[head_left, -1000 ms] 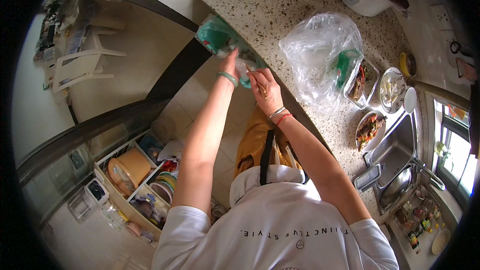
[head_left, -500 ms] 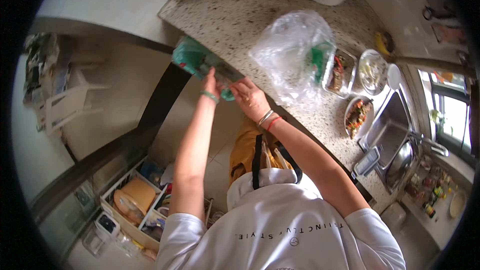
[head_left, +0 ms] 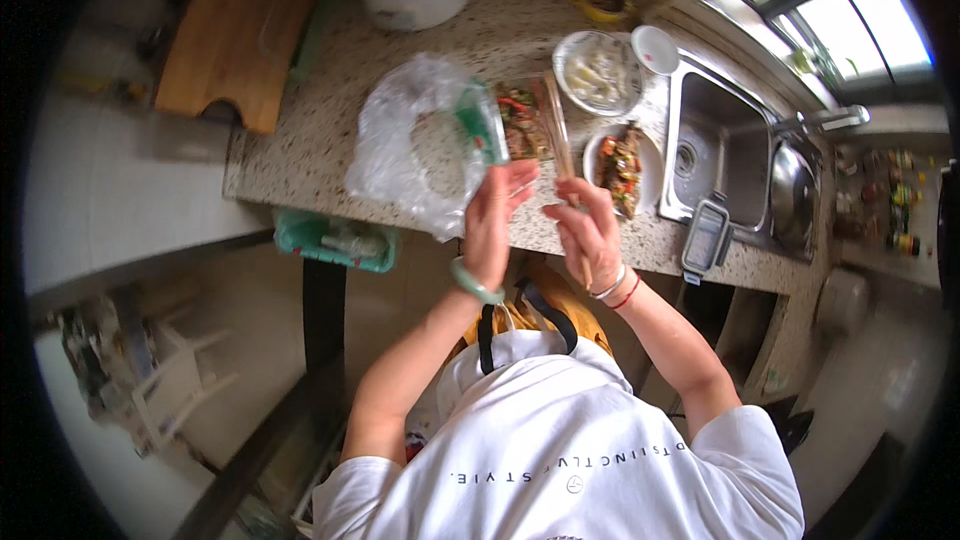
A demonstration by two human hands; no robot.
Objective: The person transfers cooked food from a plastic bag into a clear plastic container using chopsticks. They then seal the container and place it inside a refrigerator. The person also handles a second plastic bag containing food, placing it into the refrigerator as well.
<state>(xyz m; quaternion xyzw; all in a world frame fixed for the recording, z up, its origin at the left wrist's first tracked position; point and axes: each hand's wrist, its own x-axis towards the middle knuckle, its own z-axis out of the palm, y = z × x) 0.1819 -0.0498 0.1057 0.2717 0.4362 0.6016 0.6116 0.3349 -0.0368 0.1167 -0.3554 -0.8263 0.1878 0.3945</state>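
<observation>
A pair of wooden chopsticks (head_left: 562, 135) is in my right hand (head_left: 590, 227), its fingers curled around them and one end showing below the palm. My left hand (head_left: 487, 220) is raised beside it over the counter's front edge, fingers stretched out and holding nothing. Just beyond the hands lies a clear tray (head_left: 545, 100) of meat with red peppers (head_left: 520, 122). A crumpled clear plastic bag (head_left: 400, 135) with a green printed patch lies left of the tray, close to my left fingertips. On the right stands a white plate (head_left: 650, 175) with a browned, pepper-topped dish (head_left: 620, 168).
Behind the plate are a bowl of pale food (head_left: 600, 70) and a small white dish (head_left: 655, 50). To the right is a sink (head_left: 690, 170), with a grey-rimmed container lid (head_left: 707, 237) before it. A green bin (head_left: 300, 230) hangs at the counter's edge. A cutting board (head_left: 240, 30) stands left.
Both hands have left the green bin at the counter's edge and moved right, toward the food. Chopsticks now show in my right hand. The view has turned toward the sink.
</observation>
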